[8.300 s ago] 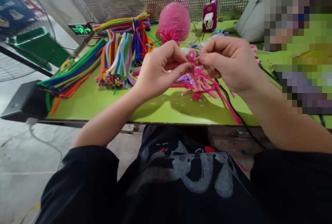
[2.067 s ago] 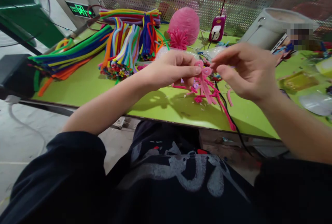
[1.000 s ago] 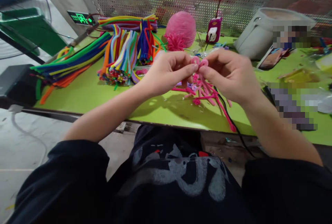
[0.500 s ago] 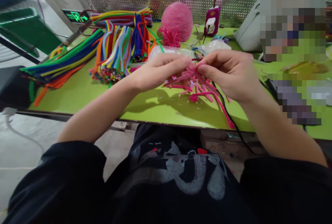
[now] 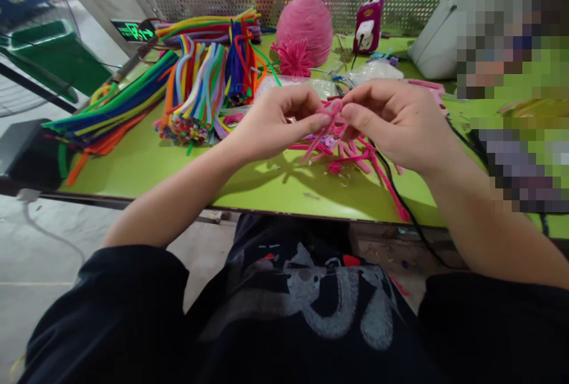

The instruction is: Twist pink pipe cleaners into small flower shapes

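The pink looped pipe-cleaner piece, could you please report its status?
Left hand, right hand: fingertips pinching pink looped pipe-cleaner piece. Piece raised above green tabletop. Nearby clutter: loose bright-pink fuzzy stems, thin black cable.

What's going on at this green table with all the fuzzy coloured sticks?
A person is working a small looped pink piece between the fingertips of the left hand and the right hand, just above the table. Loose pink stems lie beneath it. To the left are bundles of coloured stems, and behind the hands sits a large pink ball. The fingers hide part of the piece, so its full shape can't be made out.
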`<state>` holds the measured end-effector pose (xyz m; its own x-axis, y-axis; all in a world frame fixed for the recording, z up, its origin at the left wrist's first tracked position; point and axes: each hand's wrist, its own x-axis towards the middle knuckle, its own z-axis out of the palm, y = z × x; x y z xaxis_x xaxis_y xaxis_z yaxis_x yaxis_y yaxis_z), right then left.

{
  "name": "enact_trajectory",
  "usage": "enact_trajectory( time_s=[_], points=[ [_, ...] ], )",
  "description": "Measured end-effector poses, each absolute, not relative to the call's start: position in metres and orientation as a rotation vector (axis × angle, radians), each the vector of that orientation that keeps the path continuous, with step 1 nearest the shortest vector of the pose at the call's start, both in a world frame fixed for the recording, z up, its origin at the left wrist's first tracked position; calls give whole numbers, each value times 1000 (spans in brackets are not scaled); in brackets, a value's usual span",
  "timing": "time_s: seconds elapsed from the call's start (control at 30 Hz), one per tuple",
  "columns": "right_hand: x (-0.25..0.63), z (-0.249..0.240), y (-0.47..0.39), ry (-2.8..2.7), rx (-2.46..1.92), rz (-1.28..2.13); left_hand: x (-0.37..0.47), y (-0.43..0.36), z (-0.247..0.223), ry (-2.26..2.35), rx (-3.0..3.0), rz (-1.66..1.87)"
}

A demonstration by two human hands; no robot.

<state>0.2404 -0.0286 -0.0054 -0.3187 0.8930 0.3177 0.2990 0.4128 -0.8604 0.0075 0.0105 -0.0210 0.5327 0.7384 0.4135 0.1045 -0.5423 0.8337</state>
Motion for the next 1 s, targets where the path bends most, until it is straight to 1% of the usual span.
enact_trajectory(
  time_s=[0.1,0.3,0.43,0.6,0.77,0.87,0.93,1.0],
  points=[
    [235,-8,-32,-1831,-1018,818,7,12,-23,718,1929,1026],
    [231,-5,-37,-1923,-1035,800,11,8,-17,728,1849,1022],
    [230,-4,-39,-1955,-1018,938,11,3,-12,735,1839,970],
    [231,-8,-33,-1827,-1009,1088,8,2,-9,772,1874,900],
    [233,-9,-29,-1714,-1016,1419,-3,4,-4,710,2050,841],
    [232,-8,-29,-1671,-959,1657,-9,5,-3,484,2361,868],
    [234,-6,-29,-1658,-912,1787,-11,6,-5,197,2631,1026],
    [236,-2,-30,-1680,-889,1830,-10,8,-10,-56,2827,1212]
  ],
)
